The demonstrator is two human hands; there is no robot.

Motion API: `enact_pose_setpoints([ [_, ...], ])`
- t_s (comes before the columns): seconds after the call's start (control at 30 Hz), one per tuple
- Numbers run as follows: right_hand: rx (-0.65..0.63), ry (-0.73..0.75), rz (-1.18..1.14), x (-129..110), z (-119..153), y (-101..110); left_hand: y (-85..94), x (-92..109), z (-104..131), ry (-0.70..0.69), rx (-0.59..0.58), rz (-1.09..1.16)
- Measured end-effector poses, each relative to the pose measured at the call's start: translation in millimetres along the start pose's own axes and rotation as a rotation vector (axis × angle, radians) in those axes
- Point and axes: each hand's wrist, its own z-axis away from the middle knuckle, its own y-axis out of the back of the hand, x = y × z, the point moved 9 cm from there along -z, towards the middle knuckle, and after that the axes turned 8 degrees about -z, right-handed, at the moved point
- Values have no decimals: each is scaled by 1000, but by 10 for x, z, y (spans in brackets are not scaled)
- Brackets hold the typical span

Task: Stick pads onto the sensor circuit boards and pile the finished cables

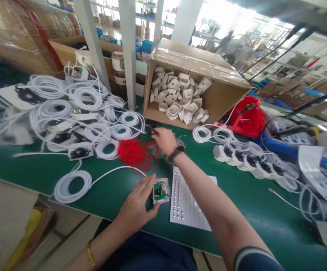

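Observation:
My left hand [139, 205] is closed around the side of a small white sensor housing [161, 191] near the table's front edge. The housing faces up uncovered, showing a green circuit board and a pinkish rim. A white cable [123, 167] runs from behind it to a coil [73, 186] on the left. My right hand [165, 140] reaches forward past loose screws [181, 143], its fingers closed at a dark, slim tool [151, 127] whose kind I cannot make out. Just left of that hand lies a heap of thin red rings or bands [132, 152].
Coiled white cables with housings [81, 98] pile up at left. A carton [225, 94] on its side holds many white covers [177, 92]. A white sheet [191, 203] bears rows of small metal buttons. Housings [248, 160] with cables line the right, near a red bag [249, 116].

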Motion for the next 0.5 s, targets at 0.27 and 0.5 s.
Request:
enact_pose_setpoints([
  [0.27, -27, -118, 158, -25, -216, -390, -39, -9, 7, -5, -29, -23],
  [0.5, -37, -95, 107, 61, 18, -169, -20, 3, 0, -17, -27, 2],
])
